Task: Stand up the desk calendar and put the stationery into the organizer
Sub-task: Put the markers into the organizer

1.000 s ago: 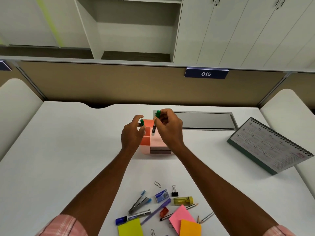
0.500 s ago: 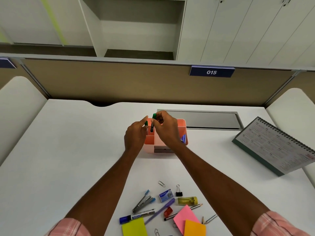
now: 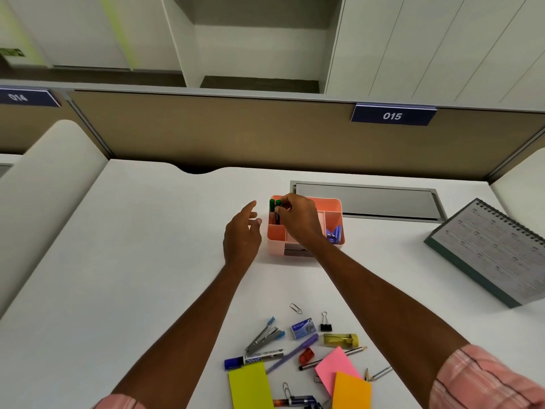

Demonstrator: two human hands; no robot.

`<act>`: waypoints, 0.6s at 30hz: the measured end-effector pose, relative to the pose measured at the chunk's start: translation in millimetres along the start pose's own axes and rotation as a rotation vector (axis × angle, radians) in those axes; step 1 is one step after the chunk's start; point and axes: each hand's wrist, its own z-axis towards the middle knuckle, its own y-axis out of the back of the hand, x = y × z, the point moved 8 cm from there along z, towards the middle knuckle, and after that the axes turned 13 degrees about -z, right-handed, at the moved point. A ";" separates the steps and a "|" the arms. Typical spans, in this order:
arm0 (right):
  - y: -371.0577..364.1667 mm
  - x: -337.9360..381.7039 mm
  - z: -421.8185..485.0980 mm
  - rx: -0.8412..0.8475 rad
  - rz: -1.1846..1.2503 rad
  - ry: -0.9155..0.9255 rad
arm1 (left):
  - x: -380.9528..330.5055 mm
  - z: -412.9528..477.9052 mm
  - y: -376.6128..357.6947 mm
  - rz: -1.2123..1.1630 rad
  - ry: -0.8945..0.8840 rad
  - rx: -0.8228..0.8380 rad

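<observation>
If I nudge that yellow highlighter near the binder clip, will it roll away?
The yellow highlighter looks flat-sided, so it will probably slide rather than roll. It seems light hard plastic, likely slippery on the smooth white desk. The pencil lies close and may get pushed along.

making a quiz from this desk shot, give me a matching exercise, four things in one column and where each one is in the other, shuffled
Things
1. green-capped markers
2. spiral-bound desk calendar
3. black binder clip
4. blue-capped marker

Places
A. lying on the desk beside the yellow-green sticky pad
B. resting at the desk's right edge
C. upright in the pink plastic organizer, back-left compartment
D. on the desk right of the small blue staple box

Pairs: 1-C, 2-B, 3-D, 4-A
</observation>
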 end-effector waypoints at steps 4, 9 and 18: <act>-1.6 0.9 0.8 0.004 -0.022 0.004 | 14.8 -32.3 16.0 -0.086 0.093 -0.040; -1.1 0.5 -2.6 0.007 -0.036 0.004 | 39.3 -100.3 25.4 -0.136 0.183 0.031; 31.1 -5.9 -37.3 -0.117 0.075 0.068 | 79.0 -225.7 75.7 -0.109 0.375 0.062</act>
